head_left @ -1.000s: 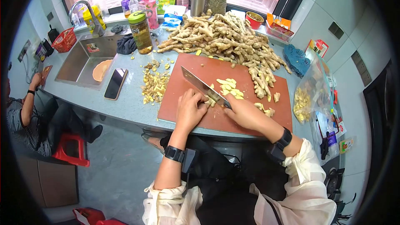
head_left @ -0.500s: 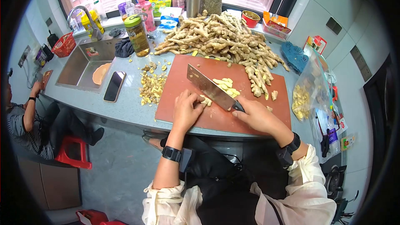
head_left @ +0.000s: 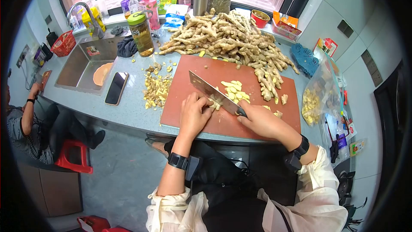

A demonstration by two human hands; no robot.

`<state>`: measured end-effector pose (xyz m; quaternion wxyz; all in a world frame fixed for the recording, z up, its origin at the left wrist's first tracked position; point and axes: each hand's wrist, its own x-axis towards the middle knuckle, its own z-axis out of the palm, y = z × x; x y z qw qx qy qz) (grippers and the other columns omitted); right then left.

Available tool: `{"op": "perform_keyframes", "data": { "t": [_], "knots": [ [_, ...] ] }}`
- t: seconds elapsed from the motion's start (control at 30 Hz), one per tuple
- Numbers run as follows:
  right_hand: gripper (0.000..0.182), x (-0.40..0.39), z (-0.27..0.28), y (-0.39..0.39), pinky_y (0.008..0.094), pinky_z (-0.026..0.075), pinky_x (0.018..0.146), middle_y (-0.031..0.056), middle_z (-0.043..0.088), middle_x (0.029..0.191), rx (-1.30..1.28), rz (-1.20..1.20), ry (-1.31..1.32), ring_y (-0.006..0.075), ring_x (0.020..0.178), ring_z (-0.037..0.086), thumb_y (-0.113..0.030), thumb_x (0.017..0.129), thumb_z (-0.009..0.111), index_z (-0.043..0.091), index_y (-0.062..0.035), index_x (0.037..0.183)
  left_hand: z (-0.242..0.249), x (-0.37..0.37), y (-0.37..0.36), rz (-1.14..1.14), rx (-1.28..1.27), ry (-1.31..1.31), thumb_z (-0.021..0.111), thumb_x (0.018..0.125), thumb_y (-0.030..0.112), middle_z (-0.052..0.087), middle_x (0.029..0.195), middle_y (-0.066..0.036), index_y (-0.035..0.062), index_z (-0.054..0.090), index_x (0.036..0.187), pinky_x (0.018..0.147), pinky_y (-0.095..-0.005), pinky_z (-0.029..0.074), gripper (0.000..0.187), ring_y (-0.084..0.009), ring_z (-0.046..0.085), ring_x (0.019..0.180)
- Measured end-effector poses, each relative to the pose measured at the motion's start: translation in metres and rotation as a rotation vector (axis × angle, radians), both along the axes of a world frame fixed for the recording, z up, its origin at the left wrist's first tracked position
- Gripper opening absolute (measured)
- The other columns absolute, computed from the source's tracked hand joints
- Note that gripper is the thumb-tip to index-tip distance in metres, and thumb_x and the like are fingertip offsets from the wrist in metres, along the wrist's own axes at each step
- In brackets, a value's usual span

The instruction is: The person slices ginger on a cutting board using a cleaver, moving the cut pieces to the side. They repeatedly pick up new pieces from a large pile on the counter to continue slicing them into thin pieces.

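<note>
My right hand (head_left: 261, 119) is closed round the black handle of a cleaver (head_left: 214, 94), whose wide blade slants up to the left over the reddish-brown cutting board (head_left: 193, 68). Close to the blade's lower edge, a piece of ginger (head_left: 216, 105) is pinned on the board by the bent fingers of my left hand (head_left: 195, 114). Just beyond the blade lie pale yellow ginger slices (head_left: 234, 90). A large heap of whole ginger roots (head_left: 231, 36) covers the board's back edge and the counter behind. The cleaver partly hides the piece being held.
Ginger trimmings (head_left: 156, 88) lie left of the board, near a phone (head_left: 116, 88) and a green-lidded bottle (head_left: 140, 34). A sink (head_left: 71, 75) is farther left. Clear plastic bags (head_left: 319, 90) stand at right. Another person (head_left: 30, 124) sits at far left beside a red stool (head_left: 73, 157).
The cleaver has shifted slightly left and down along the held ginger. The slices beyond the blade are spread a little more. My left hand stays nearly in place.
</note>
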<state>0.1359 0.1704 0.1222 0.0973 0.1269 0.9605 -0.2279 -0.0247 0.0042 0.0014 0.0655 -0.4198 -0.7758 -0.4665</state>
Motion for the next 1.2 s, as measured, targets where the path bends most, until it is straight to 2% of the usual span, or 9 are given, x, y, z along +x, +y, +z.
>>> {"op": "perform_keyframes", "data": {
  "t": [0.27, 0.53, 0.77, 0.87, 0.97, 1.1, 1.2],
  "knots": [
    [0.035, -0.018, -0.011, 0.000, 0.0579, 0.051, 0.084, 0.0311, 0.069, 0.100, 0.001, 0.051, 0.092, 0.0500, 0.096, 0.067, -0.024, 0.101, 0.059, 0.047, 0.0009, 0.121, 0.000, 0.002, 0.000, 0.018, -0.038, -0.030, 0.081, 0.081, 0.018, 0.061, 0.097, -0.005, 0.0096, 0.076, 0.094, 0.088, -0.0403, 0.044, 0.016, -0.0273, 0.059, 0.100],
    [0.037, 0.010, -0.001, -0.001, 0.0572, 0.052, 0.080, 0.0300, 0.070, 0.095, 0.040, 0.027, -0.049, 0.0494, 0.092, 0.068, -0.024, 0.101, 0.060, 0.045, 0.0042, 0.120, -0.001, 0.001, 0.000, 0.020, -0.029, -0.025, 0.081, 0.081, 0.018, 0.060, 0.097, -0.006, 0.0097, 0.076, 0.093, 0.088, -0.0403, 0.043, 0.016, -0.0271, 0.059, 0.099],
    [0.033, -0.031, -0.021, -0.008, 0.0556, 0.053, 0.080, 0.0285, 0.069, 0.094, 0.075, 0.012, 0.008, 0.0486, 0.092, 0.068, -0.024, 0.100, 0.061, 0.046, -0.0006, 0.118, -0.001, 0.002, 0.000, 0.020, -0.046, -0.020, 0.082, 0.080, 0.017, 0.059, 0.094, -0.006, 0.0100, 0.075, 0.092, 0.087, -0.0402, 0.042, 0.015, -0.0274, 0.059, 0.098],
    [0.037, -0.048, -0.029, -0.004, 0.0553, 0.052, 0.082, 0.0288, 0.069, 0.099, 0.006, 0.009, 0.093, 0.0482, 0.096, 0.067, -0.024, 0.099, 0.063, 0.046, -0.0010, 0.122, 0.000, 0.001, -0.001, 0.016, -0.010, -0.020, 0.082, 0.080, 0.017, 0.059, 0.093, -0.006, 0.0104, 0.075, 0.092, 0.086, -0.0404, 0.043, 0.015, -0.0271, 0.059, 0.096],
    [0.038, -0.038, -0.035, 0.009, 0.0551, 0.052, 0.083, 0.0293, 0.069, 0.100, -0.020, 0.056, 0.145, 0.0487, 0.097, 0.066, -0.024, 0.099, 0.063, 0.046, -0.0003, 0.123, 0.000, 0.001, 0.000, 0.020, -0.010, -0.026, 0.081, 0.080, 0.016, 0.060, 0.094, -0.006, 0.0115, 0.074, 0.090, 0.086, -0.0425, 0.043, 0.013, -0.0285, 0.059, 0.098],
    [0.036, -0.003, -0.021, 0.007, 0.0549, 0.052, 0.084, 0.0309, 0.068, 0.102, -0.024, -0.026, 0.019, 0.0495, 0.099, 0.066, -0.025, 0.100, 0.063, 0.048, 0.0005, 0.121, -0.002, 0.001, 0.001, -0.006, 0.010, -0.049, 0.081, 0.080, 0.016, 0.059, 0.094, -0.006, 0.0114, 0.074, 0.090, 0.087, -0.0427, 0.043, 0.013, -0.0285, 0.059, 0.098],
    [0.036, 0.019, -0.029, 0.015, 0.0547, 0.051, 0.087, 0.0315, 0.068, 0.105, -0.062, -0.045, 0.056, 0.0491, 0.102, 0.065, -0.026, 0.100, 0.063, 0.048, -0.0003, 0.120, -0.004, 0.000, 0.001, 0.005, 0.024, -0.015, 0.081, 0.080, 0.015, 0.058, 0.091, -0.006, 0.0099, 0.074, 0.091, 0.085, -0.0409, 0.043, 0.014, -0.0267, 0.059, 0.093]
  ]
}}
